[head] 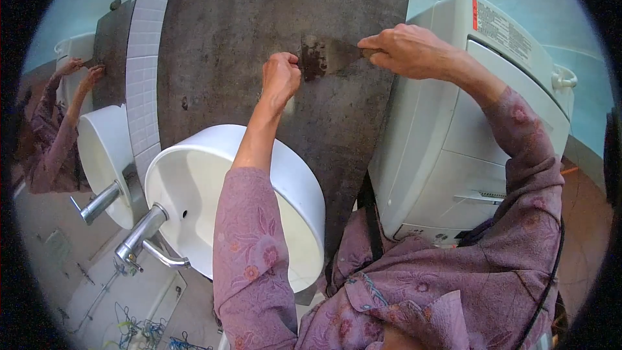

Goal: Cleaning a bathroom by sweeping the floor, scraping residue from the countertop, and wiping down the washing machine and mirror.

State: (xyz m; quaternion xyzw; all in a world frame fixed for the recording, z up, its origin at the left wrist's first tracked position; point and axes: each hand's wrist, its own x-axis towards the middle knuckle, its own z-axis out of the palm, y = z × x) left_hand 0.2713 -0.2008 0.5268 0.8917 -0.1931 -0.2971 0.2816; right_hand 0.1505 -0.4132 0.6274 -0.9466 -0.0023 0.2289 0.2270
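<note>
My right hand (408, 53) is closed around the handle of a flat fan-shaped tool, apparently a putty knife (340, 56). Its blade widens towards the left, over the dark mottled countertop (233, 19). Dark brown smears mark the blade's wide end. Close beside that end is my left hand (282, 75), its fingers curled in and thumb hidden in part; whether it pinches something small cannot be told. The left forearm reaches across a round white washbasin (299, 170).
A chrome tap (146, 233) stands at the basin's left. The white top-loading washing machine (452, 131) is right of the countertop. A mirror (73, 107) on the left wall reflects arms and basin. Tangled cords (141, 330) lie at lower left. White tiles (143, 82) edge the countertop.
</note>
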